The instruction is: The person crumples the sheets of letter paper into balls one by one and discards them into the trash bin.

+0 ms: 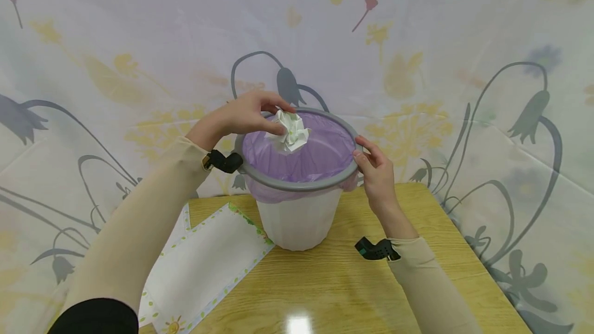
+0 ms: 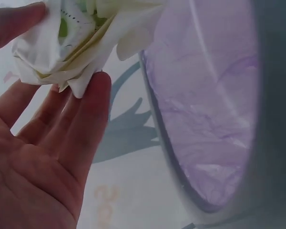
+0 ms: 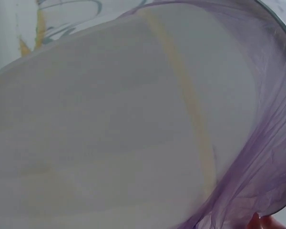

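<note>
In the head view my left hand (image 1: 248, 113) pinches a crumpled ball of white paper (image 1: 293, 134) between thumb and fingers, over the mouth of a white trash bin (image 1: 299, 220). Green print shows on the paper's folds in the left wrist view, where the fingertips (image 2: 96, 88) support it from below. A purple trash bag (image 1: 327, 151) lines the bin and folds out over its grey rim (image 1: 297, 186). At the right side of that rim, my right hand (image 1: 378, 177) grips the edge. The right wrist view shows mostly the bin's outer wall (image 3: 109, 109).
Sheets of white paper (image 1: 209, 262) with leafy printed borders lie overlapping on the wooden table (image 1: 325, 287), left of the bin. Behind stands a floral-patterned cloth backdrop (image 1: 185, 40). Dark wrist cameras sit on both sleeves, the left one (image 1: 225, 161) close to the rim.
</note>
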`<state>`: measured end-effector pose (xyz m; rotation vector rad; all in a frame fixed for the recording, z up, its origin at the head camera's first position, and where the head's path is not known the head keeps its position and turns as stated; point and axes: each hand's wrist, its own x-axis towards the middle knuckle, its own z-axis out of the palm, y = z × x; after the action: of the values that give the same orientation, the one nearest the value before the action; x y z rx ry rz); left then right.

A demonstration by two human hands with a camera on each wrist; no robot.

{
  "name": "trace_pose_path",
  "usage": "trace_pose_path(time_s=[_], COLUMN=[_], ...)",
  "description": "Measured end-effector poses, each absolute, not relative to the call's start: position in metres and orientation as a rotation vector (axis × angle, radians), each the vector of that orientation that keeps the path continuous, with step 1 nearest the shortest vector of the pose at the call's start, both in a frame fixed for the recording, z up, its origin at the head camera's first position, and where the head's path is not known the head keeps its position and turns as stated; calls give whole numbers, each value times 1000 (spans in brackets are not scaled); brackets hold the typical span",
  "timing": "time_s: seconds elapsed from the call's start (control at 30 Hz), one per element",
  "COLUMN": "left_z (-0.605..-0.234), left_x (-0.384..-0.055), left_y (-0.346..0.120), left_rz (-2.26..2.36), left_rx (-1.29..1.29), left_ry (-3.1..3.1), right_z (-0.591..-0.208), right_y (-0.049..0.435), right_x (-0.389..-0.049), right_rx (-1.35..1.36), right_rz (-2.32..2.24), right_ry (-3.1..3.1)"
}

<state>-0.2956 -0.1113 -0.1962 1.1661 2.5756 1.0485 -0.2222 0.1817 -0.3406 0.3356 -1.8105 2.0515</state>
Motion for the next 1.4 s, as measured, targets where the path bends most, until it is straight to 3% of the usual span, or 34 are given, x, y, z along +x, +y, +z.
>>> trace_pose_path(time_s=[0.67, 1.4], left_z=[-203, -205], left_x=[-317, -296], left_y=[-96, -120], left_rz=[859, 874], left_rx=[1086, 1189], left_ry=[2437, 2374], right_z=[-344, -344], right_y=[178, 178], right_x=[-226, -225], right_rx=[376, 343], right_rz=[2069, 2058], right_ry=[-1799, -1785])
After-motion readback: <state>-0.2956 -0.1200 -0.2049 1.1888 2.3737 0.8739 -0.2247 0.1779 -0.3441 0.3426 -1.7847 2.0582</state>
